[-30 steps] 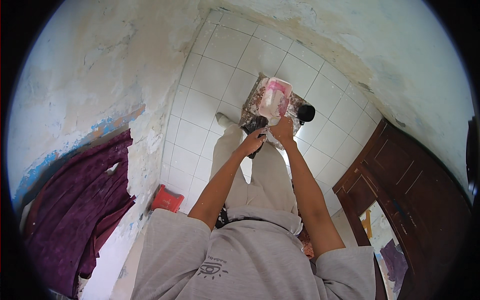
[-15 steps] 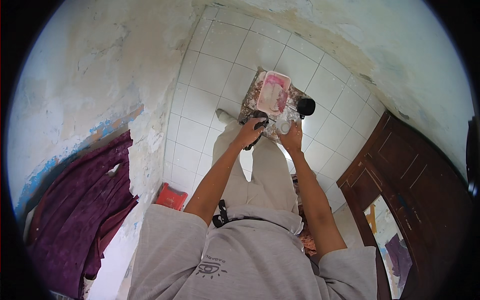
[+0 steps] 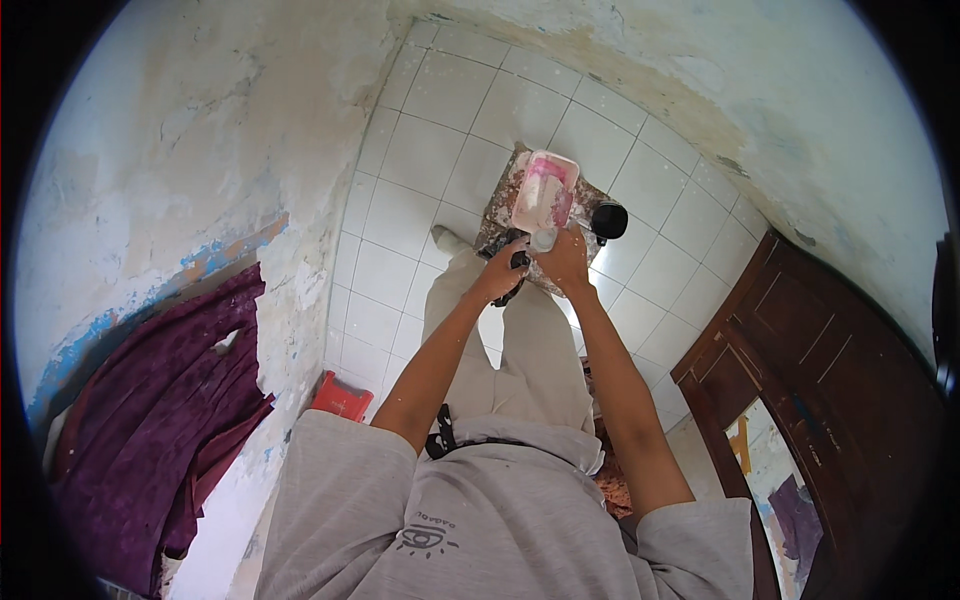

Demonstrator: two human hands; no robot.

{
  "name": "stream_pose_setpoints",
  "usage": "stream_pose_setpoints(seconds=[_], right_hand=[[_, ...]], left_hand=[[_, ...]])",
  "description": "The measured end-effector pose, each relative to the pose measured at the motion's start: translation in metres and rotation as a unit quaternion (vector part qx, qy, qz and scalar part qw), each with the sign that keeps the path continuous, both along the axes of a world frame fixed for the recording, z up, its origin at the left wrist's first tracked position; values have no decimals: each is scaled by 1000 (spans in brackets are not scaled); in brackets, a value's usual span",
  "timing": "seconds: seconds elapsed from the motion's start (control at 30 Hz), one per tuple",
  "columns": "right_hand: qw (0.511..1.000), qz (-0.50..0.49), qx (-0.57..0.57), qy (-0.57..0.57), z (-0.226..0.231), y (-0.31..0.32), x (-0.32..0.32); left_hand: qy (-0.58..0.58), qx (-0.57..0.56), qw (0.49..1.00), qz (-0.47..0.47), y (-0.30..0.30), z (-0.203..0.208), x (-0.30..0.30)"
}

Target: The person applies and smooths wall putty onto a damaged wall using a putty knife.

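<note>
My left hand is closed around a dark object, too small to name. Beside it, my right hand grips a small whitish, translucent cup-like container. The two hands are close together above a stained, paint-splattered board low in front of my legs. Just beyond them on the board stands a pale pink rectangular tub, smeared inside with bright pink and white. To the right of the tub, a black round-mouthed mug or pot sits near the board's edge.
White tiled floor surrounds the board. Walls with peeling paint rise at left and far side. Purple cloth hangs on the left, above a red plastic item. A brown wooden cabinet with a mirror stands right.
My right hand has moved left with the whitish container, bringing it next to my left hand. The left hand has shifted only slightly. The view has tilted a little.
</note>
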State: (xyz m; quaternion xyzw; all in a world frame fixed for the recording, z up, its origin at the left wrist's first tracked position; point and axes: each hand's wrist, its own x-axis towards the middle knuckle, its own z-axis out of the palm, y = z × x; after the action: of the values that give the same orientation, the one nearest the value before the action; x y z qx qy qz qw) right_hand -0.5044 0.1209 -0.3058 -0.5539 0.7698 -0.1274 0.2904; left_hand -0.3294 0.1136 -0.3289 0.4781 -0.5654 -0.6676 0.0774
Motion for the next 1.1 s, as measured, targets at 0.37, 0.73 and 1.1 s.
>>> stream_pose_setpoints(seconds=[0.37,0.73,1.1], right_hand=[[994,2,101,-37,-8,-32,-1],[993,-11,117,-27,7,-36,-1],[983,2,169,-66,3,-48,-5]], left_hand=[[-60,47,995,68,-1,4,-3],[-21,71,994,81,7,-15,-2],[-7,121,985,124,-6,17,-6]])
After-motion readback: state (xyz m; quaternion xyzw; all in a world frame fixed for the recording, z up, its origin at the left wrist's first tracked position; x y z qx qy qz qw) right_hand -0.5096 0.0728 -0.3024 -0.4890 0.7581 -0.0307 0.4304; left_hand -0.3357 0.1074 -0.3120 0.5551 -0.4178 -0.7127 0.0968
